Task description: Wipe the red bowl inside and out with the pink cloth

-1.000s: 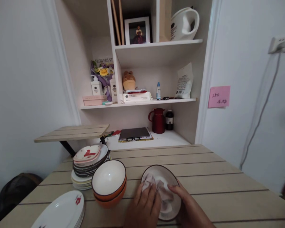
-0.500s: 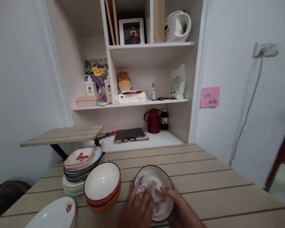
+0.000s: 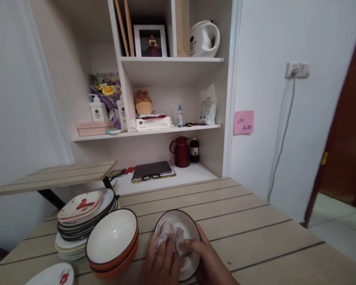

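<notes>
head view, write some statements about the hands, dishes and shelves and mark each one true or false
1. The left hand rests on a cloth inside a dark-rimmed dish. True.
2. The right hand touches nothing. False: it holds the dish's edge.
3. Stacked orange bowls stand right of the dish. False: they stand to its left.
4. A red jug stands beside a dark bottle. True.
5. A pink note hangs lower than the socket. True.
</notes>
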### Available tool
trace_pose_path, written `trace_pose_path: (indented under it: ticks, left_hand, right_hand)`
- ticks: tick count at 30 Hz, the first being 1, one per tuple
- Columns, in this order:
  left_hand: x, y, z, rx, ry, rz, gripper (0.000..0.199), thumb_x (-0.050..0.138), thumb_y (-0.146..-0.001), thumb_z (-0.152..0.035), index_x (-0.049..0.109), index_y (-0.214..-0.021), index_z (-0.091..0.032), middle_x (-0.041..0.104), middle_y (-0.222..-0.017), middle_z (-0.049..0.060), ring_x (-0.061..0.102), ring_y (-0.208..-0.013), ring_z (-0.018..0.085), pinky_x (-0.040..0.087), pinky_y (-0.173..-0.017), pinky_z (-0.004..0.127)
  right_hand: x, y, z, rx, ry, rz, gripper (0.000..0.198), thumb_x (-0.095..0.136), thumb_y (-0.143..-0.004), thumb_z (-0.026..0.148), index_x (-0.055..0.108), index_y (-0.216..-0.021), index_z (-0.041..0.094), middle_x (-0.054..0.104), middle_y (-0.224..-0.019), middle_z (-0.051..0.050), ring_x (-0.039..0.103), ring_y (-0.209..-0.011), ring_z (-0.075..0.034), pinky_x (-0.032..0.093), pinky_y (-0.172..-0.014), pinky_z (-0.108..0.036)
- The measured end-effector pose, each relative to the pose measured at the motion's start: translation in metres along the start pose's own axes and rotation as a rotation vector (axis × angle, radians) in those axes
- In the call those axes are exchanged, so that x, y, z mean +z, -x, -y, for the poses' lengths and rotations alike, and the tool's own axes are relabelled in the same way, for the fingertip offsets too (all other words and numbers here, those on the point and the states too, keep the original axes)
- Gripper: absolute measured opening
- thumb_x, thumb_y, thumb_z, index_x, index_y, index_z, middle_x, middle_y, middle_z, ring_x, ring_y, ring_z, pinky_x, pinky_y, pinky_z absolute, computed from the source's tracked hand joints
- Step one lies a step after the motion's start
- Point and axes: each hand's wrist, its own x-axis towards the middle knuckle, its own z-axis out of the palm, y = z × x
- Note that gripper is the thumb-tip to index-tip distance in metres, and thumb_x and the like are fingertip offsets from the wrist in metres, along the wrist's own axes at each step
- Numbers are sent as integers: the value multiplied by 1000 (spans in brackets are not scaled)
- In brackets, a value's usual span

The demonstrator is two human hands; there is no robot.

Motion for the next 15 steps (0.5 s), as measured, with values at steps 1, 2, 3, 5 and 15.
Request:
trace_pose_path:
  ticks: [1,2,3,5,15]
  left_hand:
    - [-2,-3,1,16,-4,18,42,35,-106,-10,68,-82,-19,81,-106,11,77,-98,22,30,-126,54]
    - [-3,-5,2,40,0,35,40,37,-107,-13,67,-80,-19,80,-112,11,76,-106,23,29,-126,55]
    - [-4,-7,4,64,13,56,39,38,-107,-14,66,-80,-19,79,-118,10,74,-111,24,29,-126,54]
    - [-4,-9,8,85,61,68,39,38,-106,-12,63,-78,-20,78,-119,9,74,-113,21,33,-125,48]
    - [1,0,18,160,31,89,44,31,-108,-11,74,-104,-18,81,-99,4,77,-91,16,31,-127,38]
  right_hand:
    - [-1,-2,-2,6,-9,0,82,82,-63,25,58,-141,21,82,-100,-7,74,-88,-28,52,-81,-36]
    - [-3,-4,-4,14,-21,1,83,81,-62,24,58,-141,21,82,-99,-7,73,-88,-28,51,-80,-35]
    - [-4,-7,-5,22,-34,5,84,81,-61,24,58,-141,21,82,-98,-6,73,-88,-28,51,-80,-35]
    - [-8,-10,-8,29,-55,3,84,82,-59,25,59,-140,21,82,-96,-6,73,-89,-28,51,-83,-35]
    - [-6,-11,-8,-44,-46,77,61,85,-64,25,71,-123,22,82,-93,-5,74,-90,-27,52,-89,-37]
